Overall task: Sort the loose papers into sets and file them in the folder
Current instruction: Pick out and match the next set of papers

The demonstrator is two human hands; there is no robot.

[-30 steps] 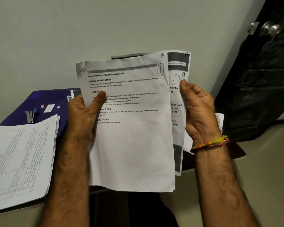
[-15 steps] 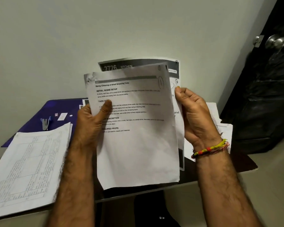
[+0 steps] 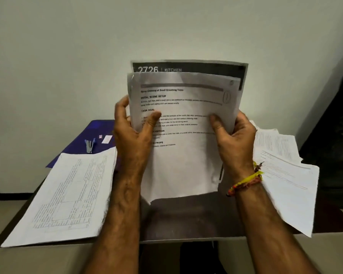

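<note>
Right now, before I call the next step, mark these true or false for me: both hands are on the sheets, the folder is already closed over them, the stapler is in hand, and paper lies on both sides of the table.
1. Both hands hold the raised sheets. True: the left hand and the right hand each grip a side edge.
2. The blue folder is closed over the sheets. False: it lies on the table behind the left pile, and the sheets are held above the table.
3. The stapler is in hand. False: it rests on the folder.
4. Paper lies on both sides. True: the left pile and the right pile.
</note>
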